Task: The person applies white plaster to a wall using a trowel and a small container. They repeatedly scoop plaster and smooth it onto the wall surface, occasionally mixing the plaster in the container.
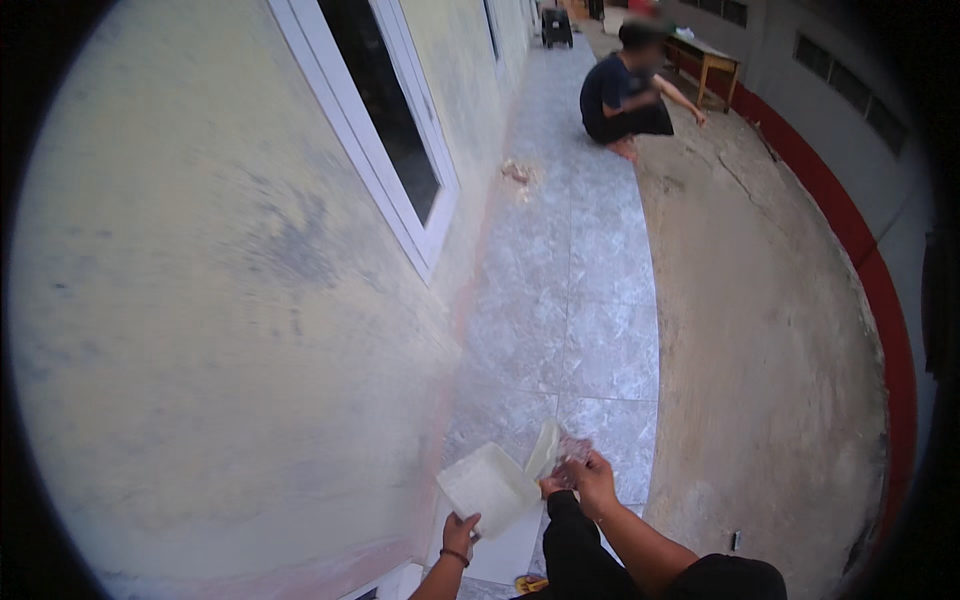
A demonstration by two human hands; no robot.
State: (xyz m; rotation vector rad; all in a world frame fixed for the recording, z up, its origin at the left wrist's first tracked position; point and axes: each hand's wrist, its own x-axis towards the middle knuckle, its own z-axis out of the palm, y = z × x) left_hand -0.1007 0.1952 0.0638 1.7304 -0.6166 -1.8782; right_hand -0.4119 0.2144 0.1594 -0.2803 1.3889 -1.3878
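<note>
My left hand (460,536) is closed on the near edge of a pale, square, shallow tray (488,490), held tilted above the tiles beside the wall. To its right, my right hand (594,486) pinches a crumpled pinkish-brown piece (573,452), perhaps a rag or plastic; its kind is unclear. Behind that piece stands a pale greenish, narrow panel (543,450), next to the tray's right side. Whether the panel is joined to the tray cannot be made out. My dark-clothed leg (572,530) is below my right hand.
A stained yellowish wall (250,350) with a white-framed window (425,235) runs along the left. Grey tiles (560,260) border bare concrete (760,330). A small brownish heap (518,177) lies on the tiles. Farther off, a person (625,95) squats near a wooden table (705,55).
</note>
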